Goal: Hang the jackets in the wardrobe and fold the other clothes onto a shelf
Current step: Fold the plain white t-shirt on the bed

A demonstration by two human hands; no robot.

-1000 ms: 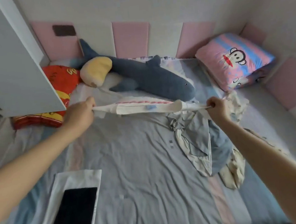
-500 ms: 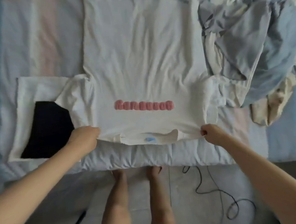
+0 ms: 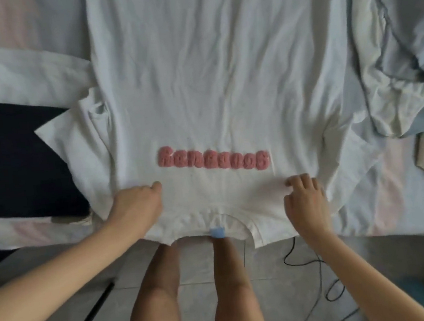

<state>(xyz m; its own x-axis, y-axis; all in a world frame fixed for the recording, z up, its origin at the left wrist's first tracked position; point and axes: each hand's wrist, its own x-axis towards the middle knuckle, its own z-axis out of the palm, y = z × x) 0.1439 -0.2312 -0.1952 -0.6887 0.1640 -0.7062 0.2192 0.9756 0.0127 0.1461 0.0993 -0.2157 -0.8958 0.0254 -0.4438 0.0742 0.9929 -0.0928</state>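
A white T-shirt (image 3: 210,82) with pink raised letters (image 3: 213,161) lies spread flat on the bed, its collar and blue label (image 3: 217,232) hanging over the near edge. My left hand (image 3: 137,207) sits on the shirt's left shoulder with fingers curled under, gripping the cloth by the sleeve (image 3: 78,148). My right hand (image 3: 305,197) rests on the right shoulder, bent fingertips touching the fabric. A crumpled pile of blue-grey and cream clothes (image 3: 390,50) lies to the right of the shirt.
At the left a folded white garment with a dark piece (image 3: 22,159) lies partly under the shirt's sleeve. The striped bed sheet (image 3: 392,193) ends at the near edge. Below are my bare legs (image 3: 162,296), a tiled floor and a black cable (image 3: 319,269).
A second ago I held the shirt stretched above the bed. It has since been laid flat, and both hands moved inward from the shoulder edges onto the shirt; the view moved closer.
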